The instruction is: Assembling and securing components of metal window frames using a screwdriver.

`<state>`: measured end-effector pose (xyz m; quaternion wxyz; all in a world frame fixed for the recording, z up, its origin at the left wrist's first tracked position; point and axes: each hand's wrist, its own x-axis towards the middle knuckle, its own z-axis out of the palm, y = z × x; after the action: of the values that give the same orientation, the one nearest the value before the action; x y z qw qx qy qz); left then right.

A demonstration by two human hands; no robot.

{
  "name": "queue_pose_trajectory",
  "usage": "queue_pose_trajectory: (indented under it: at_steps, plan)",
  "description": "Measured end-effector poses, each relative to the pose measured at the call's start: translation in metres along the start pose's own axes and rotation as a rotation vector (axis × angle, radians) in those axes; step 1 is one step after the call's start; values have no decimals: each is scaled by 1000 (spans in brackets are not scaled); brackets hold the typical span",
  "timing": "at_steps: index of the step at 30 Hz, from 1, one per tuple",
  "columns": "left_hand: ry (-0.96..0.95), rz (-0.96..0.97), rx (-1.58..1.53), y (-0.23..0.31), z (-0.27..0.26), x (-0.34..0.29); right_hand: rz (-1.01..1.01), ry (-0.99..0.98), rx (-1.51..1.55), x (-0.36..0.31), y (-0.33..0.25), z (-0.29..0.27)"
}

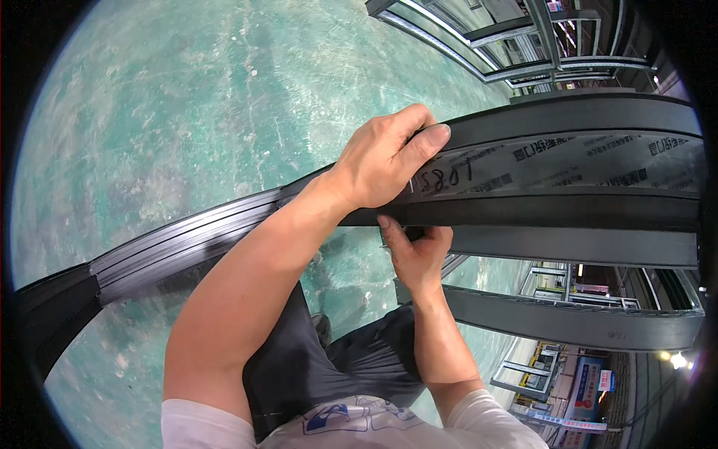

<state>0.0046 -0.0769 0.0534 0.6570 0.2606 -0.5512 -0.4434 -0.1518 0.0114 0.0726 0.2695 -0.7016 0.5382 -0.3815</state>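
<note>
A long dark grey metal frame (583,116), apparently of window or door profile, stretches across in front of me. Printed protective film (538,163) with handwritten marks covers part of its face. On the left it has a silvery ribbed stretch (187,243), then a black end (56,295). My left hand (389,153) is closed over the far edge, thumb pressed on the face and fingertips hidden behind. Just below it, my right hand (420,251) grips the near edge with the thumb raised against it; its other fingers are curled and partly hidden.
Beside the held piece on the right lie further grey frame bars (576,318). Assembled metal frames (516,45) stand at the far right, and more frames (527,374) at the lower right. Beneath is a worn green floor (187,90); my dark-trousered legs (299,367) are close below.
</note>
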Motion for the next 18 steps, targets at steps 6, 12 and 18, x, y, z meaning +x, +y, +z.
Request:
queue_pose_trajectory:
  at_steps: [6,12,18]
  plan:
    - [20,-19,24,1,1,2,-28,14,-27,-1,8,-1]
    - [2,17,-15,-2,2,1,59,54,-2,-4,5,0]
    - [17,21,-1,-1,2,1,74,43,-118,-3,9,-8]
